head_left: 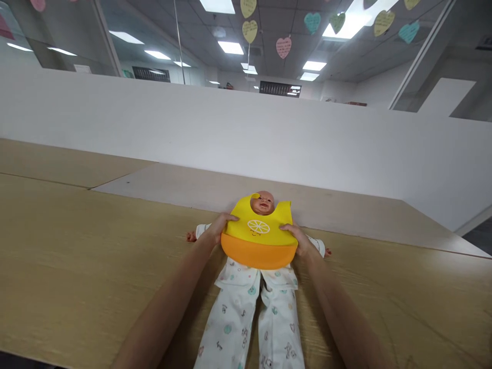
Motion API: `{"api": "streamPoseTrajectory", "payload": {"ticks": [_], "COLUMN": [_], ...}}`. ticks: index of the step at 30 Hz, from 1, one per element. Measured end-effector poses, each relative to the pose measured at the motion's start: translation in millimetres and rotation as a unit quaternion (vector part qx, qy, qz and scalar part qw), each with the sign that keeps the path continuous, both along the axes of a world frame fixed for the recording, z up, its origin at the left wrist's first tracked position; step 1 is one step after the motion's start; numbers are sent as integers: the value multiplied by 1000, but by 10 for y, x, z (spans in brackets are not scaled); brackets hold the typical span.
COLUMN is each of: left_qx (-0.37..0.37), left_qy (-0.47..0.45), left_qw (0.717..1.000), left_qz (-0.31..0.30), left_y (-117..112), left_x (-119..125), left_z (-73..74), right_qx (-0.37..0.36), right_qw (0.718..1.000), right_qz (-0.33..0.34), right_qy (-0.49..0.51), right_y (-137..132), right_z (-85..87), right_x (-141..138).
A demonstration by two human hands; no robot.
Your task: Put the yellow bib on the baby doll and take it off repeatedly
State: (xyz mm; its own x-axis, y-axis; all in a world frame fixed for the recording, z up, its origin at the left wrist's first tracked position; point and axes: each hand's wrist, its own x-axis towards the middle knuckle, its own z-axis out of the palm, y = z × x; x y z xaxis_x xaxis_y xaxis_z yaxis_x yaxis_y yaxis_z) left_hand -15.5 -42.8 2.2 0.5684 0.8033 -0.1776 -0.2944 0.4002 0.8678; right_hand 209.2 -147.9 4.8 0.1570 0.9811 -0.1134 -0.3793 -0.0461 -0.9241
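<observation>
A yellow bib (265,233) with an orange pocket and a white citrus-slice print covers the chest of a baby doll (263,201). The doll lies on its back on the table, dressed in white printed clothes (234,312), arms spread to both sides. My left hand (220,225) grips the bib's left edge, thumb on top. On the opposite edge, my right hand (300,237) holds it the same way. The bib's neck opening frames the doll's face; its two neck straps lie apart beside the head. The fingers beneath the bib are hidden.
The doll rests on a wooden table (96,246). Behind it runs a paler board (184,179) up to a white wall (230,128). Above the wall, glass panels carry heart-shaped paper notes (283,47).
</observation>
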Motion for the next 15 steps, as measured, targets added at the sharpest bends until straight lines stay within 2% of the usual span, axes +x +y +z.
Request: {"api": "streamPoseTrajectory", "payload": {"ticks": [5, 8, 15], "left_qx": [-49, -51, 32], "left_qy": [70, 85, 77], "left_qw": [995, 994, 995], "left_qz": [46, 41, 62], "left_y": [-28, -18, 0], "left_x": [-37, -55, -40], "left_z": [6, -12, -82], "right_qx": [-6, -17, -18], "right_qw": [1000, 999, 999], "right_qz": [-7, -19, -21], "right_qy": [-6, -20, -36], "right_y": [51, 77, 90], "right_z": [-104, -158, -207], "right_x": [40, 65, 119]}}
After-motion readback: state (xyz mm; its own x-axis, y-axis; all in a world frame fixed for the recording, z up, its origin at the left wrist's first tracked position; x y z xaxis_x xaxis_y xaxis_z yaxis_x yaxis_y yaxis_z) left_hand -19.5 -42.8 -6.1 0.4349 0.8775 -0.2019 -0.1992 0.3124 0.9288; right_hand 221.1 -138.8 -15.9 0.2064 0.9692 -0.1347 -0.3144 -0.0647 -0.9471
